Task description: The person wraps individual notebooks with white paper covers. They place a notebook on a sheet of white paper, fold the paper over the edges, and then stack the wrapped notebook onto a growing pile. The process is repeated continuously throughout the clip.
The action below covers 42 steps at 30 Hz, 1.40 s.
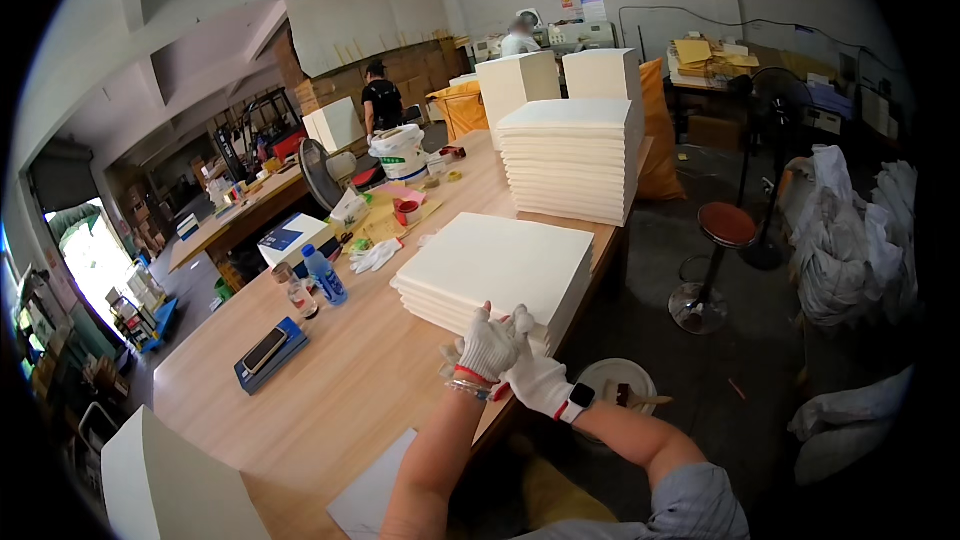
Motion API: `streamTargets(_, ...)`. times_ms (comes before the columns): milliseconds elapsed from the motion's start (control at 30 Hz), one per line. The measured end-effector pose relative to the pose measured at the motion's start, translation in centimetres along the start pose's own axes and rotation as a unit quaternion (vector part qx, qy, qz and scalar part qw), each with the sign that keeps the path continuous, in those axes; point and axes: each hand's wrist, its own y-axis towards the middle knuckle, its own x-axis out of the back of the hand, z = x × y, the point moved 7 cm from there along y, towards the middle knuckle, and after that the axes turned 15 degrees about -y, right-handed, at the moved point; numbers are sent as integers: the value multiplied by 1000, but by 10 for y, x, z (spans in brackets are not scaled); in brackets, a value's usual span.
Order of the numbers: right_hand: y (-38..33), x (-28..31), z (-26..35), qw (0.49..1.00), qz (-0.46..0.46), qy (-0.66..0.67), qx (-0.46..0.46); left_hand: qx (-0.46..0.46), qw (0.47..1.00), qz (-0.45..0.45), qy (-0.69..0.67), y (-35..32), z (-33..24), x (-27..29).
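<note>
My left hand (487,348) and my right hand (540,380) both wear white knitted gloves, the left one with a red cuff edge. They meet in front of the near corner of a low stack of thick white paper blocks (495,255). The left fingers are curled against the right hand; what is between them, if anything, is hidden. The right fingers are mostly covered by the left hand. Bracelets circle my left wrist, and a smartwatch (581,396) sits on my right. Behind the low stack stands a taller stack of white blocks (567,160).
A white bucket with a brush (640,399) stands below the table's right edge. On the wooden table (370,380) are a phone (265,350) on a blue book, two bottles (324,275), spare gloves (375,256) and a tub (400,152). A red stool (728,225) stands right. Two people work farther back.
</note>
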Motion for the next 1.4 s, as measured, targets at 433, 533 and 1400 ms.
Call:
streamTargets(433, 3, 6, 9, 986, -99, -91, 100, -334, 932, -92, 108, 45, -54, -54)
streamTargets(533, -8, 51, 8, 952, -264, 17, 155, -311, 944, 1, 107, 17, -75, -78)
streamTargets(1400, 91, -146, 201, 840, 284, 451, 96, -449, 664, -401, 445, -505, -172, 148)
